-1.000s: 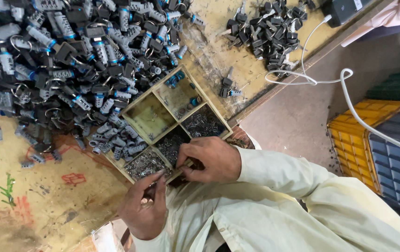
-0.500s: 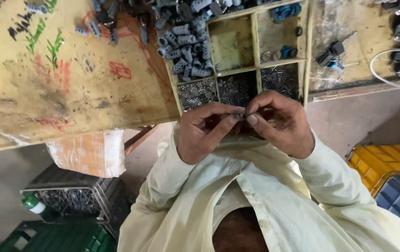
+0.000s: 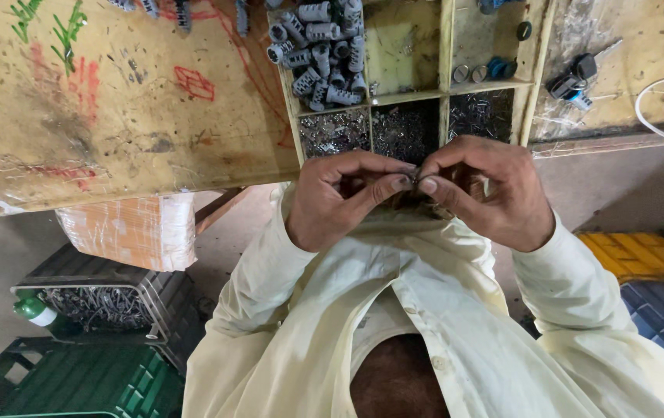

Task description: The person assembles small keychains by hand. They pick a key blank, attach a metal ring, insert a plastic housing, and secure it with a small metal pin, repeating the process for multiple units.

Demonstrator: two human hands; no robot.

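A scuffed yellow workbench [image 3: 115,116] carries a divided wooden tray [image 3: 446,97] of grey plugs [image 3: 320,54]. Just below its edge, the left hand [image 3: 339,197] and right hand [image 3: 487,190] meet fingertip to fingertip, both pinching one small metal part [image 3: 413,175].

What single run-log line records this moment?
left hand: pinching small metal part | right hand: pinching same part | behind: divided tray

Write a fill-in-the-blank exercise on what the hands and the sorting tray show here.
1. The left hand and right hand pinch one small metal part with their ____.
2. The wooden tray rests on the ____.
3. The grey plastic pieces fill the tray's upper ____ compartment.
Missing: fingertips; workbench; left
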